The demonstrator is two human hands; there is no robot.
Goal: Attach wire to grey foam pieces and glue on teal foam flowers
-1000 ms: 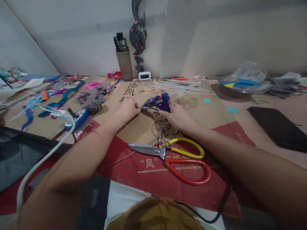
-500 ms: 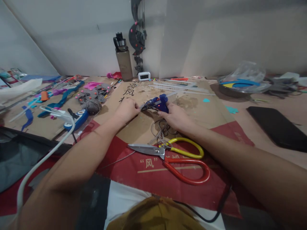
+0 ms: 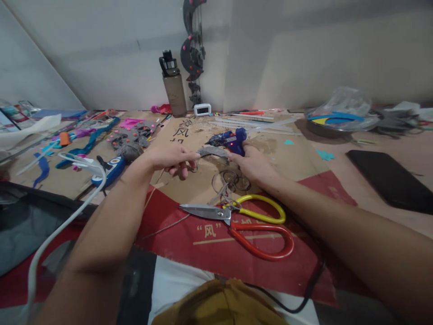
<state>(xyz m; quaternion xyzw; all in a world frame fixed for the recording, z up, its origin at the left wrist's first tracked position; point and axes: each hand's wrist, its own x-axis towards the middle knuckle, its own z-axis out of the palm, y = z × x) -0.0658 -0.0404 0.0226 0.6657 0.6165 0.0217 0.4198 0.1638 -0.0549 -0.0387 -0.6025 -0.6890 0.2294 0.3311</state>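
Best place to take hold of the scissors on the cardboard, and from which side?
I'd take the scissors by the red handle, from the near side: they lie flat, blades pointing left, and that open loop is nearest the wearer. The yellow handle looks worse, with string tangled near its base.

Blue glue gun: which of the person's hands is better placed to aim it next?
Likely the right hand: it holds the blue glue gun, while the left hand is apart from it, fingertips at the left end of the grey curved piece.
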